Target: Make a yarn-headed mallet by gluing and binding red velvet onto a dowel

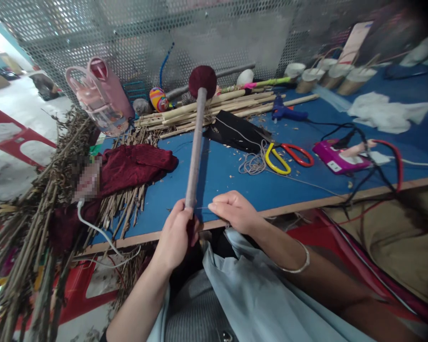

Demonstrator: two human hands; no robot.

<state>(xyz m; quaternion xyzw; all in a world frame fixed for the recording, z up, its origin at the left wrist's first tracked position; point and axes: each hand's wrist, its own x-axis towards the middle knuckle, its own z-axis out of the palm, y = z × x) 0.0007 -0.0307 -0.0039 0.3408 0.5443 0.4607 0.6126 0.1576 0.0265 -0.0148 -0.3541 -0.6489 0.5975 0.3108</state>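
Observation:
My left hand (174,235) is closed round the lower end of a grey-wrapped stick (197,147), which points away from me across the table. A round dark red cloth ball (202,81) caps its far end, like a mallet head. To the right, my right hand (237,211) pinches a thin string (202,207), which is stretched short and straight to the stick at my left hand. Loose grey cord (254,164) lies in a tangle beside scissors (278,159) with one yellow and one red handle. Part of the stick's near end is hidden by my left hand.
Dark red cloth (137,166) and dry twigs (32,209) lie left on the blue table (171,190). Behind are pale sticks (228,102), a pink bottle (109,85) and a blue glue gun (288,112). A purple box (342,156) with cables and several cups (355,78) stand right.

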